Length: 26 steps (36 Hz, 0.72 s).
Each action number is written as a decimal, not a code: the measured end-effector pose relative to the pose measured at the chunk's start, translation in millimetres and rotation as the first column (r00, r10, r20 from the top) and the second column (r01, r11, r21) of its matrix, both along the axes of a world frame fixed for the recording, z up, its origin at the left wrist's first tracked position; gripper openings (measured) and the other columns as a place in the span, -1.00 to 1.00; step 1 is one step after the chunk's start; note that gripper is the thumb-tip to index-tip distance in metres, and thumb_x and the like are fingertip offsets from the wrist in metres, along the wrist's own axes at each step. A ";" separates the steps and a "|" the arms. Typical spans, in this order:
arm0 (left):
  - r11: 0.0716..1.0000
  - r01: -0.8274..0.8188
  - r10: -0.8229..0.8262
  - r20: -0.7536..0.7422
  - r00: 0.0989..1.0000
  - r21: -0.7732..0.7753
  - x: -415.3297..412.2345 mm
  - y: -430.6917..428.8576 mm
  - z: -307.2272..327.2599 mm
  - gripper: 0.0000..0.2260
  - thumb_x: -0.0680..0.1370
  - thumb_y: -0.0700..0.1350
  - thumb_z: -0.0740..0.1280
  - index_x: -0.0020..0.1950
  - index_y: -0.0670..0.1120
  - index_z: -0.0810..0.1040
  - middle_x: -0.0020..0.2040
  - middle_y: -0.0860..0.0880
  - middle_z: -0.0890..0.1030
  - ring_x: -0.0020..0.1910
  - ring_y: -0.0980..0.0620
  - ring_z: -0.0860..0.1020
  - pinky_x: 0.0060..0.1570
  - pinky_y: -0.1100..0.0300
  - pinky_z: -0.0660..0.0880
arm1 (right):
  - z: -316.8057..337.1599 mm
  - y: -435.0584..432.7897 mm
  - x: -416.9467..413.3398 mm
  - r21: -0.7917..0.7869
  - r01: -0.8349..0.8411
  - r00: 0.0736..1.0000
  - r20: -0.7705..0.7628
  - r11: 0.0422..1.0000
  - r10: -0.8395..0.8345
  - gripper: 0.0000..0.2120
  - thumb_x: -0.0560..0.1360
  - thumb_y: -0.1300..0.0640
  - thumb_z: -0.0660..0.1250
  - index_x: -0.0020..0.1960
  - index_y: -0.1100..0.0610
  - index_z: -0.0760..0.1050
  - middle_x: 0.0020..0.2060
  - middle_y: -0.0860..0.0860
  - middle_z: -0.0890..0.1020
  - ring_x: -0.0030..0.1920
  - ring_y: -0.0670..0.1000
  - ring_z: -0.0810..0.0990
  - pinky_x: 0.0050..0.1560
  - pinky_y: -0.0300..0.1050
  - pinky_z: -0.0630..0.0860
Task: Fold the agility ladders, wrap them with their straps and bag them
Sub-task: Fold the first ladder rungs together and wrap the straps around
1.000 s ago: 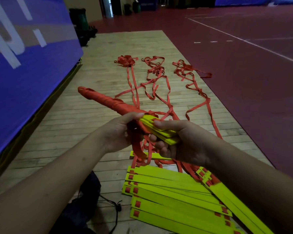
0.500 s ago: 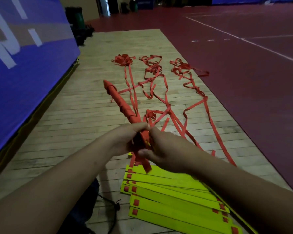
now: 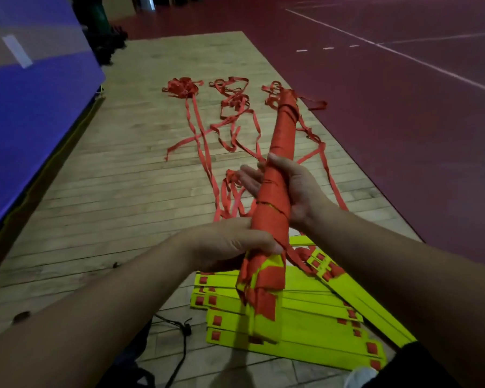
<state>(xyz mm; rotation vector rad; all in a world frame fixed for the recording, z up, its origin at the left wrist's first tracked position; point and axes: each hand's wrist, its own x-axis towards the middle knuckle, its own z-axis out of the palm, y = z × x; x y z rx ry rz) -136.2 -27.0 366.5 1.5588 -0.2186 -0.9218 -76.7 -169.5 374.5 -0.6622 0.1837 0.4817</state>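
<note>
Holding wrapped ladder bundle [image 3: 284,130] aloft: left grip [image 3: 227,245] closed round its lower end, right grip [image 3: 291,189] cradling higher, thumb hooked over. Bare floorboards [image 3: 109,191] left of loose straps [image 3: 182,88].

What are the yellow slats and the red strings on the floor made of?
The yellow slats look like stiff, smooth plastic: flat, straight-edged, slightly shiny. The red straps look like matte woven fabric, maybe nylon: they lie limp, twisted and crumpled. The same strap seems to cover the wrapped bundle.
</note>
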 end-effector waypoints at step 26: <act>0.906 0.235 -0.270 -0.052 0.961 -0.352 2.7 0.2 -6.4 -0.42 0.36 0.01 0.57 0.21 -0.22 0.40 -0.07 -0.08 0.61 -0.16 0.07 0.61 -0.18 0.26 0.54 | 9.3 -11.4 -1.6 0.008 0.006 0.994 0.110 1.000 -0.007 -0.65 0.45 0.03 0.42 0.09 0.25 0.46 -0.21 0.16 0.57 -0.24 0.10 0.61 -0.20 -0.03 0.64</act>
